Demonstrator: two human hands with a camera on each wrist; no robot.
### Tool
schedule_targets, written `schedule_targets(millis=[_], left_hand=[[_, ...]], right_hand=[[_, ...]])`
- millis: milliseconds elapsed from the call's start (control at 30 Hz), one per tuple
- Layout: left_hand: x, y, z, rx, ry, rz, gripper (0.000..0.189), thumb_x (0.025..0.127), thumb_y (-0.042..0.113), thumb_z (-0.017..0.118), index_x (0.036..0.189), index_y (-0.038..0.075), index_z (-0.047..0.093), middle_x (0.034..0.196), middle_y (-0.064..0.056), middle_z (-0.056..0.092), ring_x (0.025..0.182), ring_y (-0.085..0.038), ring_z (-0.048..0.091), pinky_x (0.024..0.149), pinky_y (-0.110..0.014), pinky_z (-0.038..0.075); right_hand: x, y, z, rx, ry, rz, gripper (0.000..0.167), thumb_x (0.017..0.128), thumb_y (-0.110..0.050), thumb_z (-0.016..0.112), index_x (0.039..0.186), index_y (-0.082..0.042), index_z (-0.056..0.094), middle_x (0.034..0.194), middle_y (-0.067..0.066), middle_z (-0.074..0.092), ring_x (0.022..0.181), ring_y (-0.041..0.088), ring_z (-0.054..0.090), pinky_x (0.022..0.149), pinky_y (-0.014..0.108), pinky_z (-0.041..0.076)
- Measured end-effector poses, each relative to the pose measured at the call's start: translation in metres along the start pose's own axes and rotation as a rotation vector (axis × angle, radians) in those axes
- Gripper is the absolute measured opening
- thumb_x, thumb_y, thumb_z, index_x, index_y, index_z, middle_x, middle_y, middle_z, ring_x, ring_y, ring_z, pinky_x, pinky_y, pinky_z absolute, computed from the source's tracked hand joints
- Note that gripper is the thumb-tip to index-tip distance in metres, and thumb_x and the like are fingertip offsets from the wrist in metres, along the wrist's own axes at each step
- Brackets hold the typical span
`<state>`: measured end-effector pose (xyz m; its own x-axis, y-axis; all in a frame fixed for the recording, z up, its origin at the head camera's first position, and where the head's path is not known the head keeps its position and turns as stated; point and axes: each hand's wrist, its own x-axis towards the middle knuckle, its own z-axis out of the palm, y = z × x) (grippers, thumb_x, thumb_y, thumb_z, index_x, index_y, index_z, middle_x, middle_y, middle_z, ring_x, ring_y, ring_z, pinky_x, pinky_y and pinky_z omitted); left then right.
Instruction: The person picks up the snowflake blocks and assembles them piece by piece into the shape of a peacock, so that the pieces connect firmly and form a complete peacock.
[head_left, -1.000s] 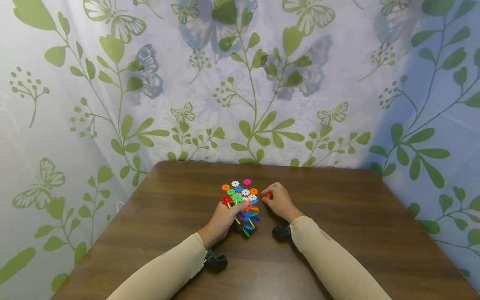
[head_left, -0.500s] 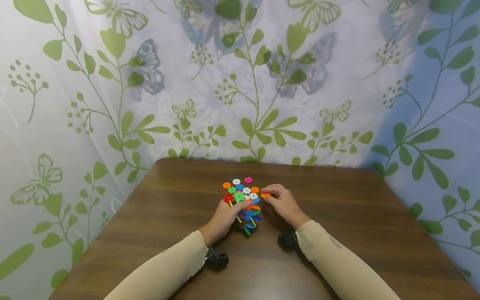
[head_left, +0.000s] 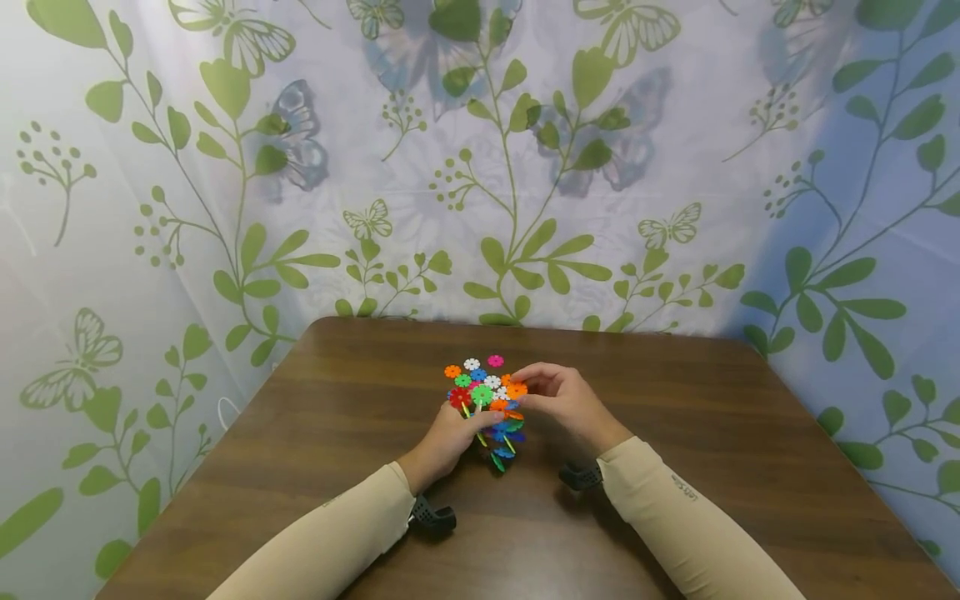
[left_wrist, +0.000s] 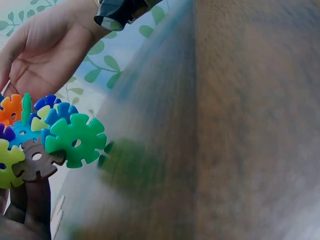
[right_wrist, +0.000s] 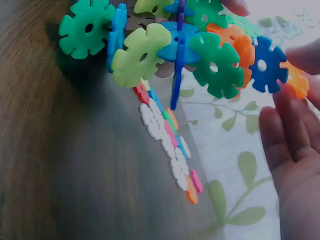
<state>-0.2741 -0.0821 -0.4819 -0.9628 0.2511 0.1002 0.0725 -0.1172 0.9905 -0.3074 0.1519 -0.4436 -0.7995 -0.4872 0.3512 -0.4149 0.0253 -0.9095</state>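
My left hand (head_left: 448, 442) grips a cluster of interlocking plastic disc pieces (head_left: 504, 435), notched like flowers, in blue, green, yellow and orange. The right hand (head_left: 564, 402) pinches an orange notched disc (head_left: 517, 390) between thumb and fingertips at the cluster's upper right edge. In the right wrist view this orange disc (right_wrist: 298, 80) sits beside a blue disc (right_wrist: 269, 65) of the cluster; whether they interlock I cannot tell. The left wrist view shows a green disc (left_wrist: 77, 141) and a brown disc (left_wrist: 37, 160) at the cluster's underside. Most left fingers are hidden behind it.
Loose discs lie flat on the brown table (head_left: 360, 375) behind the cluster, including a pink disc (head_left: 496, 361), a white disc (head_left: 472, 364) and an orange one. Black wrist devices (head_left: 432, 515) sit under both forearms. A leaf-patterned curtain (head_left: 420, 167) hangs at the table's far edge.
The right hand has lifted the orange disc from beside the cluster and brought it left against the cluster's edge, turning its face into view. My left hand has barely moved.
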Motion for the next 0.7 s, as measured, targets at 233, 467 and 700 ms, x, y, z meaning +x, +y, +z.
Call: schedule_targets(millis=[233,467,700], left_hand=[[-0.002,0.0,-0.001,0.052,-0.028,0.02,0.071,0.089,0.027,0.089,0.143,-0.006,0.054,0.127,-0.007,0.07,0.113,-0.025,0.066,0.1,-0.035,0.053],[-0.002,0.0,-0.001,0.088,-0.027,0.04,0.067,0.089,0.023,0.088,0.142,-0.001,0.055,0.128,-0.005,0.07,0.115,-0.025,0.066,0.101,-0.034,0.052],[-0.004,0.004,0.002,0.123,-0.02,0.059,0.063,0.09,0.026,0.088,0.14,0.004,0.056,0.128,-0.004,0.069,0.115,-0.024,0.066,0.101,-0.034,0.052]], right_hand=[[0.001,-0.01,0.002,-0.086,-0.065,0.018,0.026,0.095,-0.003,0.079,0.121,-0.004,0.074,0.118,0.013,0.072,0.101,0.032,0.069,0.086,0.037,0.06],[0.002,-0.021,0.006,-0.137,-0.078,0.029,0.028,0.095,-0.001,0.077,0.122,0.002,0.072,0.114,0.013,0.072,0.098,0.032,0.068,0.081,0.032,0.06],[0.002,-0.03,0.008,-0.138,-0.092,0.022,0.03,0.097,-0.003,0.075,0.126,0.003,0.07,0.115,0.011,0.072,0.097,0.031,0.067,0.081,0.034,0.06]])
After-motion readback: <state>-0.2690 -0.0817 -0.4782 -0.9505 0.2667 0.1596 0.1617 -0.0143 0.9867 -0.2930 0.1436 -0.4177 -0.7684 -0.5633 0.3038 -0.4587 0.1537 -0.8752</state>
